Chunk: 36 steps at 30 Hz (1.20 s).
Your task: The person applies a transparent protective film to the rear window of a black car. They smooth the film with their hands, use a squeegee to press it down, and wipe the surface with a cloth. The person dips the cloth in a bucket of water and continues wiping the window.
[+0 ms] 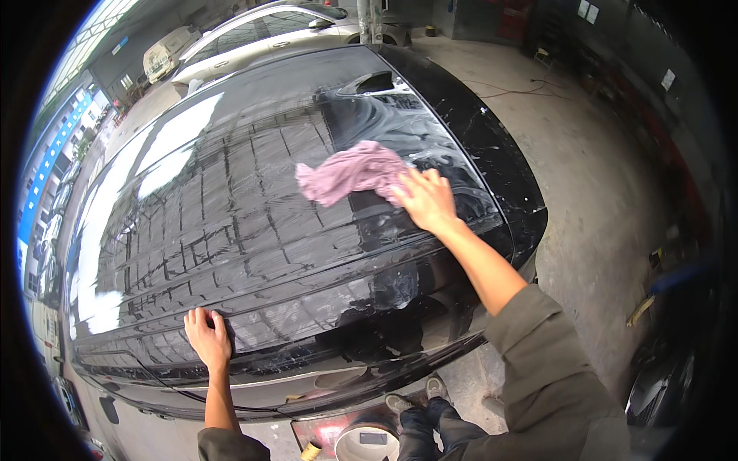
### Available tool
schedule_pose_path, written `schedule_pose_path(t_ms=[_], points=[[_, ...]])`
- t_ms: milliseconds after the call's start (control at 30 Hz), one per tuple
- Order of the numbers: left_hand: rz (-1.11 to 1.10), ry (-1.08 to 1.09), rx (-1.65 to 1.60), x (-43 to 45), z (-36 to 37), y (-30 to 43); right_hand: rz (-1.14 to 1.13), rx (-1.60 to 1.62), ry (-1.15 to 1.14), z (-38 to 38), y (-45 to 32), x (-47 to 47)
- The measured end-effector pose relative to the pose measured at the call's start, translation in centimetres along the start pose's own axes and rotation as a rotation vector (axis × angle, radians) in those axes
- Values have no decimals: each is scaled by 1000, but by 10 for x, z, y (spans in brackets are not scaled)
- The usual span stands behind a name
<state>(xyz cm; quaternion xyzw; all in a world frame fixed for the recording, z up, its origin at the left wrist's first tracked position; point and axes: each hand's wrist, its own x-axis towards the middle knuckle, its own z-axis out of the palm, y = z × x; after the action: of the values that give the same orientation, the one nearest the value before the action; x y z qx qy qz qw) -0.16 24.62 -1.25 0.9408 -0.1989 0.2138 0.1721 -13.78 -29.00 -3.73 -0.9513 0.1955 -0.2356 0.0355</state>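
Note:
My right hand (429, 199) is closed on one end of a crumpled pink cloth (351, 173), which lies on the glossy black roof (277, 230) of a car. Milky white smears (398, 124) cover the rear part of the roof, beyond the cloth and around the shark-fin antenna (373, 82). Lower left, my left hand (209, 337) rests on the roof's near side with bent fingers and holds nothing. Wavy reflections of a framed structure cross the middle of the roof.
A white bucket (367, 444) and a yellow tape roll (311, 450) are by my feet. Beyond the roof stands a silver car (277, 34); a white van (170, 53) is farther off. Red hose or cable (513, 89) runs over the concrete floor. Dark car parts (660, 380) are at right.

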Motion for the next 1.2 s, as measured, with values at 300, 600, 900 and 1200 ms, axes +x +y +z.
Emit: schedule_pose_path(t_ms=[300, 600, 900, 1200], points=[[29, 107, 83, -8, 3, 19, 79, 298, 44, -73, 76, -65], [9, -25, -5, -16, 2, 82, -211, 307, -206, 15, -68, 41], [22, -64, -40, -15, 2, 86, -6, 232, -353, 78, -159, 214], [26, -56, -37, -17, -1, 79, 367, 28, -302, 94, 15, 288]])
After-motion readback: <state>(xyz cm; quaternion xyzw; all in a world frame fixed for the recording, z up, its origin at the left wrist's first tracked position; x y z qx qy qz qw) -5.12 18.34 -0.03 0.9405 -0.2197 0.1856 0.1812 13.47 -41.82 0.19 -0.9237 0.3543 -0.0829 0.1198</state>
